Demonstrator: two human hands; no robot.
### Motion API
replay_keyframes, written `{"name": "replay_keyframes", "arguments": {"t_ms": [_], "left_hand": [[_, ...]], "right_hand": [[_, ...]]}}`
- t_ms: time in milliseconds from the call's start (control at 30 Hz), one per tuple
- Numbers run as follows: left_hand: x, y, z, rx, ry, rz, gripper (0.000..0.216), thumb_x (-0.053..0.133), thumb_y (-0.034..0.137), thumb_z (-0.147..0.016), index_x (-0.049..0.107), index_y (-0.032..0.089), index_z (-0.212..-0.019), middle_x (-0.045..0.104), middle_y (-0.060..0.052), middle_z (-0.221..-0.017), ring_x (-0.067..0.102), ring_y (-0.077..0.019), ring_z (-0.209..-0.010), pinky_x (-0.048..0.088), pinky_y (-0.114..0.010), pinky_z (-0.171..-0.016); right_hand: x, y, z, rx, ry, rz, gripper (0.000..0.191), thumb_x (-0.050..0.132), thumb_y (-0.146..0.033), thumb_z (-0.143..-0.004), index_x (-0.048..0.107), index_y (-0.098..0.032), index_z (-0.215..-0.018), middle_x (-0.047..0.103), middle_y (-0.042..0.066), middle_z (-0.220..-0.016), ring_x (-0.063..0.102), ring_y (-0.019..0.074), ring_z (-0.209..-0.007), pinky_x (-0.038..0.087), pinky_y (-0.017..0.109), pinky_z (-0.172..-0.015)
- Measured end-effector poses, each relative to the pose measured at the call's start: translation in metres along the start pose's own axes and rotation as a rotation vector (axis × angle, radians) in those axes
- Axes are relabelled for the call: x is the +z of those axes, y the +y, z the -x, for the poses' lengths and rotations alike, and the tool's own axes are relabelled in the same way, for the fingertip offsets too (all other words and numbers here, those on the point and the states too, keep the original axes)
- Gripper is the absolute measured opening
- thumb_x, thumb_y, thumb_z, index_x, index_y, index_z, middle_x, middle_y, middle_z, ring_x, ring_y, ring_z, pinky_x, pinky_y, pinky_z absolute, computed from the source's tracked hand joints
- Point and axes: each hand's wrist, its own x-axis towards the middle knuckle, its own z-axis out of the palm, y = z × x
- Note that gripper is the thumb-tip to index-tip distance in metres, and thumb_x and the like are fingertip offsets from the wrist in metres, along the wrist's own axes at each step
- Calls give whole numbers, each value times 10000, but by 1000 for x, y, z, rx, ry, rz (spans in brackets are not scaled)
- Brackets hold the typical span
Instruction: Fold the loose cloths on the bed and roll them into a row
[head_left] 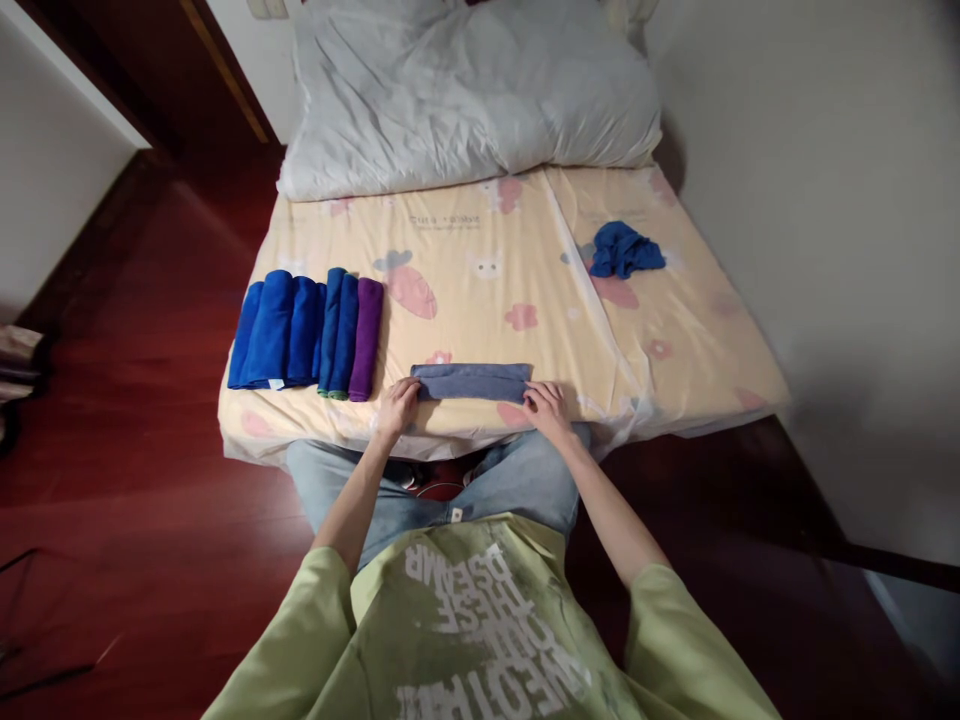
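Note:
A grey-blue towel [472,382], folded into a narrow strip, lies crosswise on the bed near its front edge. My left hand [400,405] pinches its left end, and my right hand [547,408] pinches the right end, fingers closed at the corners. To the left stands a row of rolled towels: several blue rolls [268,330], darker blue rolls with green edging [337,335], and a purple roll [367,340] closest to my left hand. A crumpled blue cloth [625,250] rests apart at the right of the bed.
The bed [465,290] wears a yellow sheet printed with carrots and rabbits. A large grey-white quilt [472,100] is heaped at its far end. A wall [825,220] rises on the right, and dark red floor [150,420] extends to the left.

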Motion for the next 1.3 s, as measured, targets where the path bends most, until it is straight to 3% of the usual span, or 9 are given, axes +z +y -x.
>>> {"name": "replay_keyframes", "arguments": {"t_ms": [200, 300, 433, 533, 667, 867, 1067, 1200, 1300], "left_hand": [[-5, -5, 4, 81, -81, 37, 450, 569, 236, -920, 573, 166, -1365, 611, -169, -1405, 561, -295, -1348, 505, -497, -1138], [-4, -8, 3, 56, -90, 34, 485, 572, 177, -898, 554, 162, -1382, 604, -171, -1403, 565, -288, -1340, 505, -480, -1143], [1, -7, -2, 23, -95, 7, 527, 558, 82, -843, 558, 153, -1365, 610, -169, -1385, 566, -281, -1329, 496, -469, -1152], [2, -5, -5, -4, -100, -6, 547, 551, 58, -811, 561, 144, -1350, 617, -174, -1368, 569, -287, -1313, 497, -474, -1146], [-4, -5, -9, -14, -122, 38, 539, 548, 88, -826, 552, 131, -1363, 622, -178, -1349, 566, -284, -1302, 490, -472, -1142], [-12, -11, -22, -71, -173, 102, 446, 497, 220, -937, 559, 137, -1371, 640, -164, -1326, 576, -287, -1245, 488, -469, -1111], [-6, -17, -57, -204, -267, -4, 393, 473, 234, -925, 620, 122, -1272, 694, -159, -1140, 609, -311, -1105, 496, -466, -1029], [-9, -15, -71, -222, -333, -96, 452, 475, 229, -928, 601, 155, -1355, 703, -134, -1110, 610, -313, -1078, 482, -466, -1011], [-15, -6, -69, -154, -308, -177, 466, 475, 245, -945, 602, 202, -1391, 658, -136, -1274, 556, -326, -1217, 440, -478, -1060]], "right_hand": [[-1, 8, 0, -33, -58, -12, 219, 637, -246, -869, 667, -195, -1080, 692, 135, -1302, 603, 302, -1236, 465, 467, -1065], [1, 13, 1, -14, -82, -51, 285, 624, -309, -916, 630, -191, -1175, 669, 153, -1331, 598, 300, -1256, 471, 471, -1076], [6, 15, 2, -21, -87, -75, 312, 569, -252, -940, 594, -187, -1244, 624, 150, -1414, 569, 293, -1309, 460, 481, -1102], [10, 15, 1, 8, -66, -93, 340, 572, -205, -903, 596, -188, -1242, 610, 145, -1439, 554, 301, -1325, 444, 503, -1121], [9, 20, -7, 49, -37, -183, 334, 587, -194, -862, 626, -187, -1193, 665, 148, -1325, 577, 306, -1272, 460, 504, -1107], [8, 36, -24, 146, -91, -290, 307, 539, -315, -946, 657, -199, -1205, 711, 148, -1198, 644, 300, -1153, 514, 485, -1035], [23, 47, -46, 274, -105, -293, 354, 467, -367, -982, 673, -194, -1213, 711, 165, -1184, 656, 308, -1124, 530, 498, -1023], [20, 43, -54, 224, -70, -250, 340, 479, -349, -982, 715, -177, -1157, 677, 179, -1204, 642, 299, -1138, 531, 467, -1032], [13, 33, -52, 153, -76, -175, 367, 443, -312, -1012, 711, -176, -1222, 681, 168, -1248, 622, 294, -1180, 495, 468, -1070]]}}
